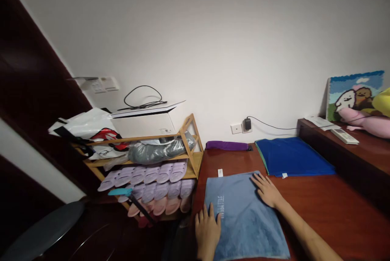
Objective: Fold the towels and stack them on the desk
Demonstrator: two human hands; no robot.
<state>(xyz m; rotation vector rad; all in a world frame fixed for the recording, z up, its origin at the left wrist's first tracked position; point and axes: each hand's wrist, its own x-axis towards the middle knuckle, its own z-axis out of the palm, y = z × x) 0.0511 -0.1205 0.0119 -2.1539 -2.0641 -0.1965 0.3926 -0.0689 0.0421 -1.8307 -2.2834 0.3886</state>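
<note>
Resting open on the flat, rectangular grey-blue fabric piece (243, 220)!
Left hand (208, 227) at its left edge, right hand (268, 192) by the far right corner, neither gripping.

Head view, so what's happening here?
A person is laying both bare hands on a grey-blue cloth spread on a reddish-brown table. The left hand rests at its left edge, the right hand near its far right corner. Beyond it, a darker blue cloth lies to the right and a long purple item near the wall.
</note>
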